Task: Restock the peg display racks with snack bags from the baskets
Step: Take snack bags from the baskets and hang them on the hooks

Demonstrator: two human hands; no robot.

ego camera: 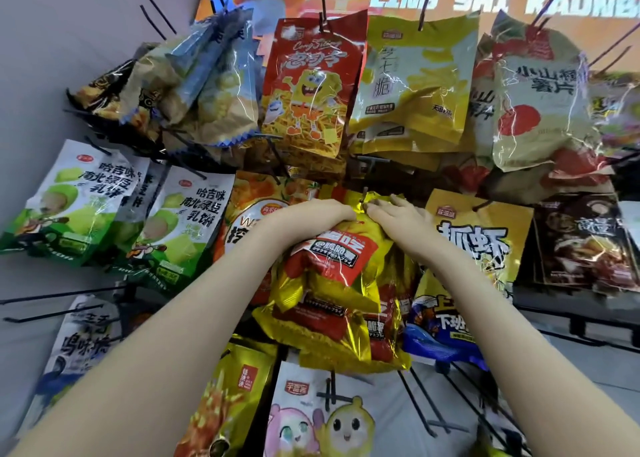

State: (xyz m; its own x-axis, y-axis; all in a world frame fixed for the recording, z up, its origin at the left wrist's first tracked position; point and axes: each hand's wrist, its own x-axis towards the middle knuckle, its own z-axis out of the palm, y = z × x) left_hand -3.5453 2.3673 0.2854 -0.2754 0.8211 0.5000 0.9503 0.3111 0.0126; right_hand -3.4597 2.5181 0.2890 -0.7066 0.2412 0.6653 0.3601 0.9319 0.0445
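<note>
Left hand (322, 211) and right hand (398, 216) meet at centre, both on the top edge of a gold snack bag (341, 259) with a red label.
- Left hand: fingers curled over the bag's top left corner, gripping it; fingertips hidden behind the foil.
- Right hand: fingers pinched on the top edge, right beside a black peg (364, 197) whose tip shows just above the foil. Cannot tell whether the bag's hole is on the peg.
- The bag lies against more gold bags (332, 335) of the same kind hanging below it.

Surroundings:
- Far row: red cartoon bag (304, 93), pale yellow bag (415, 86).
- Left: green-and-white bags (69, 197).
- Right: yellow bag (478, 245), touching the right wrist; brown bag (585, 242) beyond it.
- Near right: blue bag (440, 321).
- Near: white bag with cartoon figures (318, 418).
- Near left: bare black pegs (62, 294).
</note>
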